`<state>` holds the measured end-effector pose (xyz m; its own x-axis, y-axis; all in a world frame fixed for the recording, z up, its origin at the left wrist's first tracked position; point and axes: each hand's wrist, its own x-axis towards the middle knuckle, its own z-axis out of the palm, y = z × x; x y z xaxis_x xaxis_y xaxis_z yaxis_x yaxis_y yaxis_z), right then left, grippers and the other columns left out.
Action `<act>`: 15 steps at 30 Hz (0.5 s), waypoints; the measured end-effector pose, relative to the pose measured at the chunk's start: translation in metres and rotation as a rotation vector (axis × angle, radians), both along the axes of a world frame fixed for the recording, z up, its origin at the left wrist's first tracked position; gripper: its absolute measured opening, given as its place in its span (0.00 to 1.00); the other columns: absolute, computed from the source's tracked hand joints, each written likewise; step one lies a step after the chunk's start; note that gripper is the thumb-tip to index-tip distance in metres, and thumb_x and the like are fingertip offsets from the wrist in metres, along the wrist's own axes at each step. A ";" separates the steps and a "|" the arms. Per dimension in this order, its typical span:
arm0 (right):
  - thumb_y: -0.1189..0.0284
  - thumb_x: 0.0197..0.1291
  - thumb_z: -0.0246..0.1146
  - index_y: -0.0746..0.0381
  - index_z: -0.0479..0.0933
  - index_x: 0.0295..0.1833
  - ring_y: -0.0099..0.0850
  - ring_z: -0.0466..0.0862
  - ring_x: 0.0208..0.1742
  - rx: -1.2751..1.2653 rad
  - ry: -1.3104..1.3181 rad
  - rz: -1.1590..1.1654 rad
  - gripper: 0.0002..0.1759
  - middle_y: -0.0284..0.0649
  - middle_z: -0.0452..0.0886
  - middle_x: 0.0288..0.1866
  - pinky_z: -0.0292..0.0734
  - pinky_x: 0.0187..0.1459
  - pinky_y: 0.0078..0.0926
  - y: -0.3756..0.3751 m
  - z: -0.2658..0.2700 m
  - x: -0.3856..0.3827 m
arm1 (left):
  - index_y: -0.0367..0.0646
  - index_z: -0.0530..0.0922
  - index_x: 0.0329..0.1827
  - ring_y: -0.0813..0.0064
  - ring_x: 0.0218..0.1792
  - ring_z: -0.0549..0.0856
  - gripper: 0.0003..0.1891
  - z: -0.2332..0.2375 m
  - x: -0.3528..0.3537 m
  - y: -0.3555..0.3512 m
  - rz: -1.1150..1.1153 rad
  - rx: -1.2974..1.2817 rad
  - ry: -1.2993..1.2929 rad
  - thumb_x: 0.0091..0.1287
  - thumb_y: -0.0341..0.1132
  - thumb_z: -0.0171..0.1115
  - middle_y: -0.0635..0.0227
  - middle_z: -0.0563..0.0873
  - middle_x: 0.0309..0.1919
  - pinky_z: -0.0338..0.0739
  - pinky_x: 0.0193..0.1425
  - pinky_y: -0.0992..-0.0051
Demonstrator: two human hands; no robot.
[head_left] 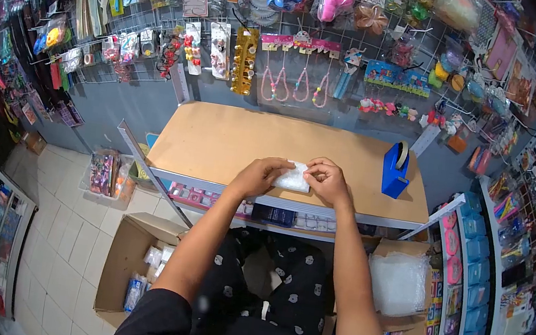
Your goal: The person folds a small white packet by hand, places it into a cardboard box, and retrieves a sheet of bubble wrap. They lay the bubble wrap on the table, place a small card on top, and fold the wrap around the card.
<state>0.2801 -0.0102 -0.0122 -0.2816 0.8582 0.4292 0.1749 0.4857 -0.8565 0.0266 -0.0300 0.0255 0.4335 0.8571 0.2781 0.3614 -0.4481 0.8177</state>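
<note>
A small white packet wrapped in bubble wrap (294,179) lies near the front edge of a light brown tabletop (218,138). My left hand (257,175) presses on its left end, fingers curled over it. From the right, my right hand (326,180) pinches the packet's upper right corner with thumb and fingertips. Both hands hold the packet down against the table.
A blue tape dispenser (395,169) stands at the table's right end. Wire racks of hanging trinkets (293,70) fill the wall behind. An open cardboard box (135,265) sits on the tiled floor at left, and a bag of bubble wrap (398,282) rests at right.
</note>
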 end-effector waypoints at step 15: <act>0.79 0.65 0.73 0.71 0.87 0.44 0.28 0.88 0.49 0.014 0.013 -0.029 0.06 0.42 0.84 0.55 0.86 0.51 0.25 -0.004 0.001 0.001 | 0.38 0.87 0.61 0.60 0.71 0.82 0.16 -0.016 -0.002 0.005 -0.054 0.136 0.026 0.76 0.36 0.68 0.54 0.88 0.65 0.77 0.72 0.64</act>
